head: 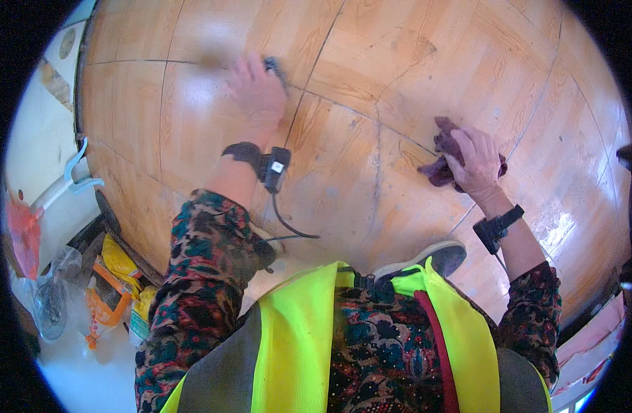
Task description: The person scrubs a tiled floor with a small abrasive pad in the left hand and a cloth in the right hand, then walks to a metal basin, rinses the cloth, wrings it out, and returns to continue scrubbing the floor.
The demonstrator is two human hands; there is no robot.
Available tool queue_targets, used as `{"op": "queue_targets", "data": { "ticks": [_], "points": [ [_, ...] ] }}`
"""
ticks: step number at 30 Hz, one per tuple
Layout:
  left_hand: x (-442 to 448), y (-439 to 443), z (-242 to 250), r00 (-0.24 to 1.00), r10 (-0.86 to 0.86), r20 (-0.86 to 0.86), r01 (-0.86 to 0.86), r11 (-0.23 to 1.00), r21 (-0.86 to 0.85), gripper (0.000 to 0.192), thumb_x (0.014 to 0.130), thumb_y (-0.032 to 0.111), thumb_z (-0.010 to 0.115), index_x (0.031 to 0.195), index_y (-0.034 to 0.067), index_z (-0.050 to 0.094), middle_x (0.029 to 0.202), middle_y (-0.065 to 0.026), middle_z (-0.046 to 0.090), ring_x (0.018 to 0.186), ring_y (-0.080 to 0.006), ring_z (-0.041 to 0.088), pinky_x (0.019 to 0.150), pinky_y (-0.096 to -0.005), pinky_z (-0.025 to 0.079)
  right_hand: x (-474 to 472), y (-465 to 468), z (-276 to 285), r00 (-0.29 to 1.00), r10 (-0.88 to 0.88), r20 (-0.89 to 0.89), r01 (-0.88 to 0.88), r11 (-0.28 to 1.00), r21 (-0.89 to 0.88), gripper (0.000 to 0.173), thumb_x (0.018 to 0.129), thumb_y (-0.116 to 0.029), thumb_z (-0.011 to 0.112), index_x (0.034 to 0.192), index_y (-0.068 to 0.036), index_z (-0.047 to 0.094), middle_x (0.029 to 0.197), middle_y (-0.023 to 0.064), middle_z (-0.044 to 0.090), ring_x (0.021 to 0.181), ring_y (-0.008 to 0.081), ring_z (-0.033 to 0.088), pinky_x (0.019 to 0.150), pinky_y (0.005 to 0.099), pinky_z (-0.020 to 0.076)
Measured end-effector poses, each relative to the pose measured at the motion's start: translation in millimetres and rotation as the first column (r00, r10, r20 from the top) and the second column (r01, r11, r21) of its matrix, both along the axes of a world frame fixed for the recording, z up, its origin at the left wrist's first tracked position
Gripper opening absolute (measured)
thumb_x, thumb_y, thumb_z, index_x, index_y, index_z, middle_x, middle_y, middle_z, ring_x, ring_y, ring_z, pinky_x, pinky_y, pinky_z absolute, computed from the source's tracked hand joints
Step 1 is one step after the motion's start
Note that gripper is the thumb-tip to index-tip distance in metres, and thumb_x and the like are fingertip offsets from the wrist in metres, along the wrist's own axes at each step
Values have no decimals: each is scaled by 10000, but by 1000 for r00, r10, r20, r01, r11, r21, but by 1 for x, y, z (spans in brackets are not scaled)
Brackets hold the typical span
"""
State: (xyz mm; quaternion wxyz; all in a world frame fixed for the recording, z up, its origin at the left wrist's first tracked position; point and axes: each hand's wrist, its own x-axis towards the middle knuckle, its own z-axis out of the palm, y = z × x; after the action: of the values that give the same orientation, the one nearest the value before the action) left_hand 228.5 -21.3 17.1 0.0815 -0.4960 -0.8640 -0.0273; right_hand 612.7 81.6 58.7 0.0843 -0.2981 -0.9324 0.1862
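Note:
My left hand (258, 95), blurred, is low over the wood-patterned tile floor (342, 170). Its fingers cover most of a small dark object (274, 68), perhaps a scouring pad, that shows along the hand's right side. Further right, my right hand (473, 160) presses a crumpled dark purple cloth (442, 170) against the tiles. The cloth sticks out past the fingers on both sides. Each wrist carries a black strap with a small device and cable. Grey scuffs and dark joint lines mark the floor between the hands.
Beside me at left are a light blue plastic hook-shaped piece (79, 173), a red bag (24, 237), a yellow packet (119, 260), an orange-edged package (107, 297) and clear plastic (52, 304). A shoe (447, 255) of mine rests on the tiles. A pinkish panel (589, 335) stands lower right.

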Motion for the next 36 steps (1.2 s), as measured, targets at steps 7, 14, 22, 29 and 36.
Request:
{"op": "queue_targets", "data": {
  "ticks": [7,14,22,29,36],
  "points": [
    [91,-1,4,935,-307,179,309,951,15,455,839,180,620,1271,93,503,1338,-170,472,1251,-358,454,962,-581,365,19,-3,-15,999,-36,-8,36,999,33,550,710,-244,782,1219,-137,600,1239,92,580,1072,312,570,885,440,451],
    [-16,2,24,985,-170,10,169,971,-167,364,827,186,603,1177,95,569,1242,-153,531,1168,-347,505,942,-567,387,20,1,-10,1000,-29,-9,29,999,22,558,711,-252,792,1222,-130,606,1255,90,579,1092,310,571,896,432,454],
    [72,8,-1,903,-417,102,425,902,-78,426,840,215,617,1254,135,558,1359,-102,490,1282,-310,446,1032,-556,340,17,-2,-11,999,-40,-12,40,999,20,547,715,-244,784,1218,-134,599,1265,82,578,1093,307,574,902,425,454],
    [-22,-5,5,947,-275,-165,259,959,-112,472,871,261,616,1297,83,514,1330,-162,488,1232,-342,472,989,-581,363,21,-2,-12,999,-32,-11,32,999,34,573,727,-245,773,1250,-129,569,1285,95,566,1114,312,563,908,426,456],
    [158,3,23,824,-546,151,514,833,206,506,834,197,610,1316,82,510,1363,-182,464,1267,-376,447,1001,-560,375,20,-2,-15,999,-48,-14,48,999,10,575,720,-261,774,1247,-149,575,1274,73,567,1107,309,565,915,439,457]
  ]
}}
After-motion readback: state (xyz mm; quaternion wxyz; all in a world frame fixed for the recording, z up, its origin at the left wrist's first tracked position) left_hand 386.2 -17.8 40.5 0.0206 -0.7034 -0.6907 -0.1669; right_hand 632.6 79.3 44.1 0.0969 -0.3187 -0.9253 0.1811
